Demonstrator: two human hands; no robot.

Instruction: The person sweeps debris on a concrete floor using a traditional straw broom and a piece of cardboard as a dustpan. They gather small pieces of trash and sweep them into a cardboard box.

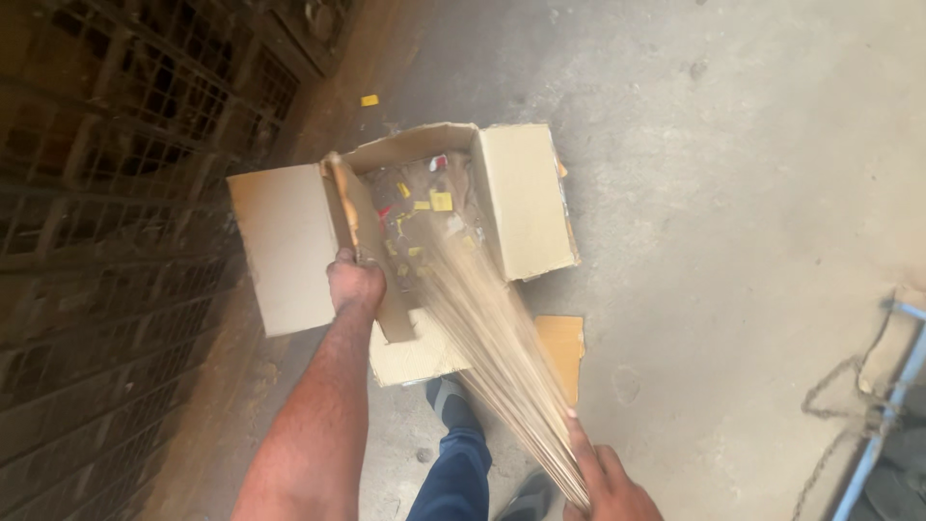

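Note:
An open cardboard box (526, 198) stands on the concrete floor with its flaps spread out. Inside lie dust and small yellow and red scraps (441, 201). My left hand (353, 282) grips the box's left wall at its top edge. My right hand (608, 482) holds the handle end of a straw broom (482, 328), whose blurred bristles reach into the box. My legs in blue trousers (453, 473) and dark shoes stand just below the box.
A dark metal grille (106, 222) runs along the left side. One yellow scrap (368, 99) lies on the floor beyond the box. A blue metal frame (883, 425) with a chain (831, 405) stands at the right edge.

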